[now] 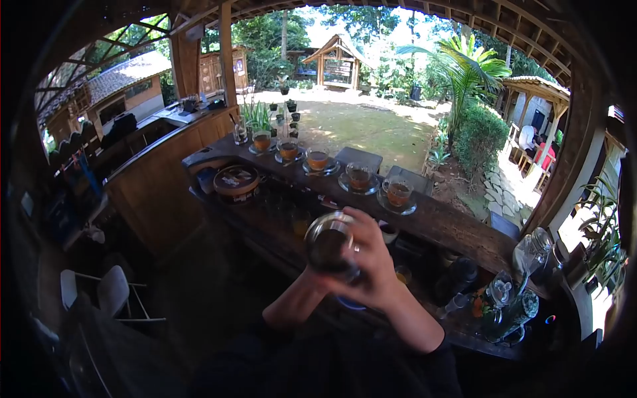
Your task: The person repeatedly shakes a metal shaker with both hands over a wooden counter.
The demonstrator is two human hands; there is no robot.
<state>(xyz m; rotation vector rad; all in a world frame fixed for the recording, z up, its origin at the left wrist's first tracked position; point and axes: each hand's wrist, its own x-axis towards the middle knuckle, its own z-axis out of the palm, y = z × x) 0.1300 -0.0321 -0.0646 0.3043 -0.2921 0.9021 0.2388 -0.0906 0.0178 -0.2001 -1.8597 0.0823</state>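
Note:
In front of my chest I hold a round glass jar [326, 243] with a shiny rim, its dark inside facing me. My right hand [369, 260] is wrapped round its right side, with a ring on one finger. From below and to the left, my left hand [313, 284] meets the jar's lower part, its fingers mostly hidden behind the jar and the right hand. Past the jar, several glass cups of amber drink stand on saucers along the wooden counter, the nearest cup [398, 194] at the right end of the row.
A round tub [236, 183] sits on the lower shelf at left. Glass jars [533, 249] and a green-toned pitcher [521, 312] crowd the right end. A pale chair [113, 292] stands at lower left. Far right, people sit outside by a hut [531, 139].

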